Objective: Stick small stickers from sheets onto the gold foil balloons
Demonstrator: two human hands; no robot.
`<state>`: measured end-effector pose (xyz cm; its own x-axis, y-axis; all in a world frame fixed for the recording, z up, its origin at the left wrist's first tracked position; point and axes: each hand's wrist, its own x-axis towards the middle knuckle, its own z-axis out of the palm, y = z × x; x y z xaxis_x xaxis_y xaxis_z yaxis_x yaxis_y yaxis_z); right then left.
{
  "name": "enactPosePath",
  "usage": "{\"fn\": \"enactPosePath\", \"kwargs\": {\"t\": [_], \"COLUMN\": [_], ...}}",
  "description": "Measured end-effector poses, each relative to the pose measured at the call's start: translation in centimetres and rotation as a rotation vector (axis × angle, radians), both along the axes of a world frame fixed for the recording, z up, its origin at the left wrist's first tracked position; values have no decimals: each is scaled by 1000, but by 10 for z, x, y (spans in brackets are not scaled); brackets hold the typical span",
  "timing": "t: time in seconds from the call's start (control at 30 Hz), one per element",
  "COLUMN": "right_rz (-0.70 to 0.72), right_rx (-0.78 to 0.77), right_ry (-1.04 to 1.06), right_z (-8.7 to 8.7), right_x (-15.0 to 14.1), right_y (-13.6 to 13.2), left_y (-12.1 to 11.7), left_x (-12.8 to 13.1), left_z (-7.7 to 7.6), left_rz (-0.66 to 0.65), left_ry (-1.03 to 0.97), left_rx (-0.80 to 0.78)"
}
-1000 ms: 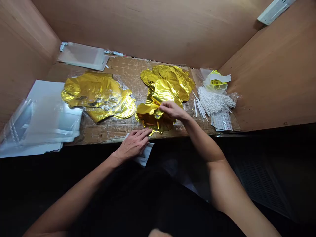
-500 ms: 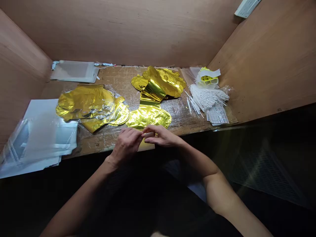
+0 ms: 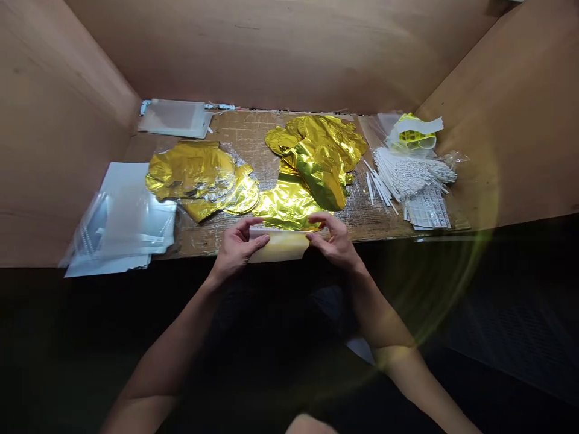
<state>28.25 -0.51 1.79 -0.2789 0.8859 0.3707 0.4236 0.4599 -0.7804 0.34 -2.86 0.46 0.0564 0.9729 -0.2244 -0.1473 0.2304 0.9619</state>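
My left hand [image 3: 237, 247] and my right hand [image 3: 332, 238] grip opposite ends of a folded strip of foil [image 3: 278, 246], its pale side facing up at the table's front edge. That strip belongs to a gold foil balloon [image 3: 289, 206], which spreads back from my hands onto the table. Behind it lies a crumpled heap of gold foil balloons [image 3: 316, 154], close to the balloon in my hands. A second flattened gold foil stack [image 3: 194, 178] lies left of my left hand, not touching it.
A stack of clear plastic bags [image 3: 122, 223] lies at the left, with a plastic sleeve [image 3: 174, 117] at the back. On the right are white sticks [image 3: 407, 178], a white-and-yellow packet [image 3: 414, 135] and a printed sheet [image 3: 427, 208]. Wooden walls [image 3: 280, 54] surround the plastic-covered wooden table [image 3: 244, 129].
My hands have parted from their close pinch, and the pale foil strip now stretches between them. Earlier, my right hand was on the foil heap. The view has also shifted.
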Motion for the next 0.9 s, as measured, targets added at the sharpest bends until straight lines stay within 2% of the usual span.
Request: {"fn": "enactPosePath", "kwargs": {"t": [0.1,0.13,0.23,0.33,0.4,0.47,0.57,0.63,0.73,0.83,0.9], "right_rz": [-185,-202,-61,132,227,285,308,306,304,315,323], "right_rx": [155,190,220,301,353,365,365,356,352,325,253], "right_ry": [-184,-241,-270,-254,-303,-360,-386,-368,-355,-315,-242], "right_z": [1,3,12,21,24,23,21,20,21,19,16], "right_x": [7,6,-8,-37,-55,-66,-70,-68,-65,-64,-64], "right_y": [28,34,35,15,3,-3,-3,-1,-1,-2,-2], "left_y": [1,1,0,-4,-7,-11,-15,-17,-17,-17,-16], "left_x": [2,3,7,12,16,18,18,17,17,17,18], "left_z": [0,-1,-1,0,3,5,8,8,6,5,5], "left_rz": [12,14,-11,-63,-91,-101,-108,-124,-141,-157,-171], "left_ry": [-23,-27,-37,-1,95,277,564,659,689,657,614], "left_rx": [25,37,69,113,180,290,487,585,651,637,611]}}
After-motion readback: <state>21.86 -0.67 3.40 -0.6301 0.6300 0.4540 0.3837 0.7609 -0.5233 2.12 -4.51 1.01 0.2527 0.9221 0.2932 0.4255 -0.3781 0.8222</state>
